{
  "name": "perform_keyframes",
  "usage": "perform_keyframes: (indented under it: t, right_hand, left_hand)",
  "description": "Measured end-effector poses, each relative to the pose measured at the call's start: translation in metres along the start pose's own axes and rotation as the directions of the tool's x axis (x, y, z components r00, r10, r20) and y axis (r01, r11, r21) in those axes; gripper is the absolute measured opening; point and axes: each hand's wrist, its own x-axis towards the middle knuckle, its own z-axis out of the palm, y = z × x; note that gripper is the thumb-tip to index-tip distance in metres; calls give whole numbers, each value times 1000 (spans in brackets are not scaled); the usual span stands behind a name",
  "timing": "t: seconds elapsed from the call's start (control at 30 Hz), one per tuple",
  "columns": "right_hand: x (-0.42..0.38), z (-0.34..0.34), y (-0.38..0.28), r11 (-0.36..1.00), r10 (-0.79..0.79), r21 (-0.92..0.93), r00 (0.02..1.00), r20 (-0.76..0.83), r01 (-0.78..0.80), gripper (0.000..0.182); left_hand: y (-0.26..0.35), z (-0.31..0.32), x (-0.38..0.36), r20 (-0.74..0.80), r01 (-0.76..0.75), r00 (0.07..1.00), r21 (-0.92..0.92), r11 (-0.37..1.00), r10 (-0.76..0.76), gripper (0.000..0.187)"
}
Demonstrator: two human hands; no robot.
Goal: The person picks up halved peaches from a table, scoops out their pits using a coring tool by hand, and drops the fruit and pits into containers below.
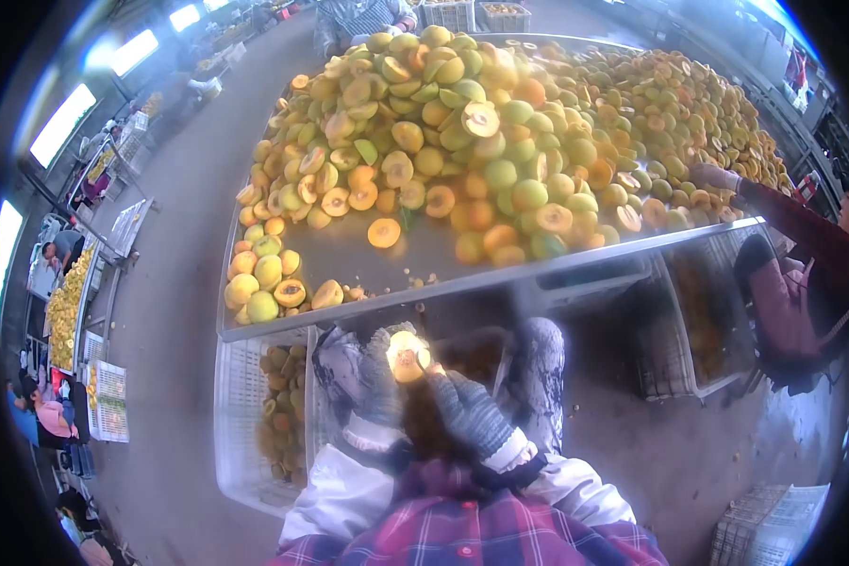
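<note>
Over my lap, my left hand (pixel 379 391), in a grey knit glove, is closed around a halved apricot (pixel 406 357). Its cut face is turned up and looks overexposed. My right hand (pixel 476 410), gloved alike, is closed with its fingertips at the right edge of the fruit. Whatever it may grip there is too small and blurred to make out. Both hands are just in front of the near edge of a metal table (pixel 424 247). On it lies a large heap of apricots (pixel 424 123), many cut in half, some whole. A few sit at the near left corner.
Below the table's left end stands a white crate (pixel 241 462) with apricot halves in it. Another crate (pixel 674 330) is under the right side. A person (pixel 802 274) sits at the right, reaching into the heap. Stacked crates (pixel 774 524) stand at lower right.
</note>
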Motion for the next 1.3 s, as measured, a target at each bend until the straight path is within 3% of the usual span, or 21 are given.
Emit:
perform_keyframes:
  t: [0.07,0.17,0.2,0.27,0.3,0.37,0.4,0.47,0.5,0.57,0.7,0.77,0.9,0.93,0.97,1.1,1.13,1.17,1.2,1.27,1.3]
  right_hand:
    - [8,-1,-10,956,180,225,982,53,-188,30]
    - [2,13,-3,967,177,172,981,74,-187,35]
    - [1,14,-4,967,179,169,981,75,-190,35]
    - [-1,13,-14,993,115,-36,991,69,-113,42]
    - [1,12,-19,993,118,-36,990,72,-115,42]
    - [10,6,-27,712,495,379,806,325,-591,46]
    - [8,7,-25,709,499,381,804,324,-593,46]
    - [-4,11,-16,781,420,326,834,358,-533,43]
    - [-10,17,-7,778,423,330,833,355,-535,43]
    - [-18,25,4,991,17,129,999,44,-23,42]
    - [-22,19,0,976,132,153,978,160,-157,43]
    - [-15,8,-12,777,337,487,917,211,-398,42]
    - [-16,-7,-11,727,331,502,879,343,-469,42]
    - [-20,-6,-7,963,97,242,988,116,-123,49]
    - [-24,-4,-2,970,-218,-118,976,-17,215,60]
    - [-31,9,25,985,-118,-125,992,50,123,44]
    - [-17,-24,-1,938,142,271,953,268,-216,43]
    - [-11,-42,-14,642,262,519,797,544,-565,43]
    - [-16,-38,-6,642,262,520,798,542,-563,43]
    - [-30,-18,28,343,132,728,798,589,-594,43]
    - [-28,-16,48,799,-77,536,837,541,-272,51]
  left_hand:
    - [-61,8,6,-194,-245,948,52,968,250,30]
    - [-123,16,13,-435,-545,689,217,810,580,31]
    - [-125,15,11,-436,-544,691,214,812,577,31]
    - [-100,16,-2,-456,-216,852,137,967,255,25]
    - [-78,18,-10,-458,-212,853,137,968,252,25]
    - [-36,26,-17,-443,28,881,-299,954,-165,30]
    - [-34,18,-12,-440,33,882,-297,954,-167,30]
    - [-33,-5,-2,-56,423,861,-474,772,-506,36]
    - [-32,-3,-2,-54,428,859,-469,772,-508,36]
    - [-29,2,-4,-63,427,854,-481,766,-516,36]
    - [-33,10,-9,-67,409,882,-387,827,-467,40]
    - [-34,26,-18,-307,264,902,-169,950,-305,44]
    - [-43,18,-8,-260,380,865,-221,898,-430,46]
    - [-45,11,-6,-107,430,873,-287,856,-475,46]
    - [-46,7,-4,49,486,864,-342,804,-501,45]
    - [-51,10,-7,63,426,899,-353,833,-434,44]
    - [-57,6,-5,85,454,887,-343,822,-454,43]
    - [-59,3,-4,108,481,874,-332,811,-474,42]
    - [-55,1,-4,109,481,874,-331,812,-473,42]
    - [-45,-3,-9,268,304,920,-35,952,-284,40]
    - [-56,-8,-7,271,305,919,-31,952,-286,40]
